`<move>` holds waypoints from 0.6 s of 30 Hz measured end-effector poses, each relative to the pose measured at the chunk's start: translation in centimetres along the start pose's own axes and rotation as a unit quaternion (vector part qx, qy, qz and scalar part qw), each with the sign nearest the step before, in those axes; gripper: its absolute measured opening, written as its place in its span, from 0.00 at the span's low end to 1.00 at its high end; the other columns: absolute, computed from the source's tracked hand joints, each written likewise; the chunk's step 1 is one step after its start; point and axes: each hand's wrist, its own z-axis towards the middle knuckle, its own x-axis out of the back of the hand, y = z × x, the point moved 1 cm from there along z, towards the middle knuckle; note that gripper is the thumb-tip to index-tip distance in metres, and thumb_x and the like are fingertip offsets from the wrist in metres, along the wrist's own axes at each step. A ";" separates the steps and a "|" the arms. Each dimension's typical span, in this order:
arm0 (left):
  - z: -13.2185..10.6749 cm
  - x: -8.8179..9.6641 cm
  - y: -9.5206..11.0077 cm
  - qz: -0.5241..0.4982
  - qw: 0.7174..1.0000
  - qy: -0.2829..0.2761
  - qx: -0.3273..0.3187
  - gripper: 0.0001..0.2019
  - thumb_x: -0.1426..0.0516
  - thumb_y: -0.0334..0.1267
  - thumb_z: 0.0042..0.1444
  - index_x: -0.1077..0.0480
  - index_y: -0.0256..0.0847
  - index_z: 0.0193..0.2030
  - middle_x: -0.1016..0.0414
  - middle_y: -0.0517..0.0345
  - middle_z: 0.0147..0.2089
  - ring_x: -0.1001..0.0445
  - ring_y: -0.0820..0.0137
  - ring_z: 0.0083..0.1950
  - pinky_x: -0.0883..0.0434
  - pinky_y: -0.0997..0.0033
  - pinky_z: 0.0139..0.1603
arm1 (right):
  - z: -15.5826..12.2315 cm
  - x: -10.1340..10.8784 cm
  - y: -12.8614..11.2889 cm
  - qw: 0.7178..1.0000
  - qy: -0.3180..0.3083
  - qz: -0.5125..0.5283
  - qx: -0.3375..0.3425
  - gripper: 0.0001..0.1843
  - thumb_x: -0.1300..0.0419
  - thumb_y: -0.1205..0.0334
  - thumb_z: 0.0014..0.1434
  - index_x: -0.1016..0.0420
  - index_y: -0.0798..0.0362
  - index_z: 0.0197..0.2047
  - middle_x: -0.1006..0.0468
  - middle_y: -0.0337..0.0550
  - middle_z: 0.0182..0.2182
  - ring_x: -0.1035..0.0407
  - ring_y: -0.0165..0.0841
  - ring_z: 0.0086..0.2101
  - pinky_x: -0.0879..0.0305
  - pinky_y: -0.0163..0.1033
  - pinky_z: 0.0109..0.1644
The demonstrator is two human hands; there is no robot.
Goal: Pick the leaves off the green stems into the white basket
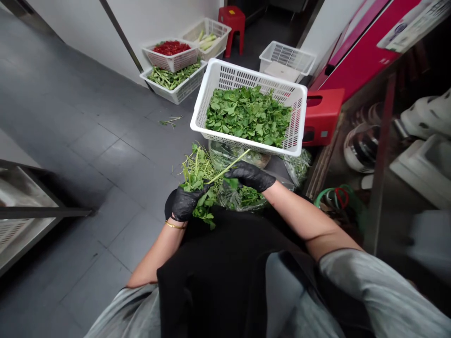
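My left hand [188, 202], in a black glove, is closed around a bunch of leafy green stems [193, 180]. A long pale stalk [230, 166] slants up to the right from that bunch. My right hand [248, 175], gloved too, is closed next to the stalk with a green leaf [231, 183] at its fingers. Just beyond my hands, a white slotted basket [199, 110] holds a heap of picked green leaves [248, 115]. Below it are clear plastic bags [225, 152] with more greens [246, 197]. A tangle of thin stems [199, 164] lies behind my left hand.
White baskets of red chillies [171, 48], cut green vegetables [172, 77] and pale stalks [207, 40] stand by the wall. A red stool [232, 28] and another white basket [287, 58] are farther back. At right are a red plastic stool [326, 117] and a metal shelf [380, 164].
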 end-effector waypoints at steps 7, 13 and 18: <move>0.1 0.0 -0.5 -0.234 0.964 -0.053 0.118 0.17 0.29 0.39 0.44 0.20 0.38 0.42 0.17 0.53 0.35 0.25 0.71 0.26 0.27 0.73 0.26 | -2.3 3.8 -0.1 0.971 0.159 0.152 0.090 0.26 0.33 0.41 0.49 0.39 0.50 0.19 0.38 0.34 0.17 0.48 0.25 0.18 0.49 0.32 0.19; -0.3 -1.4 0.5 -0.193 0.975 -0.064 0.092 0.22 0.28 0.39 0.40 0.21 0.39 0.45 0.23 0.61 0.25 0.30 0.73 0.21 0.31 0.74 0.22 | -1.2 -1.2 1.5 0.998 0.064 -0.018 0.005 0.22 0.26 0.48 0.45 0.19 0.54 0.38 0.21 0.39 0.33 0.32 0.29 0.28 0.37 0.32 0.26; -0.2 -1.3 1.1 -0.048 0.999 -0.020 0.013 0.21 0.25 0.40 0.34 0.21 0.38 0.36 0.20 0.57 0.28 0.24 0.65 0.32 0.25 0.66 0.37 | 0.7 -3.7 1.7 0.997 -0.018 -0.076 -0.009 0.26 0.27 0.43 0.46 0.18 0.56 0.40 0.20 0.40 0.30 0.29 0.31 0.28 0.33 0.35 0.29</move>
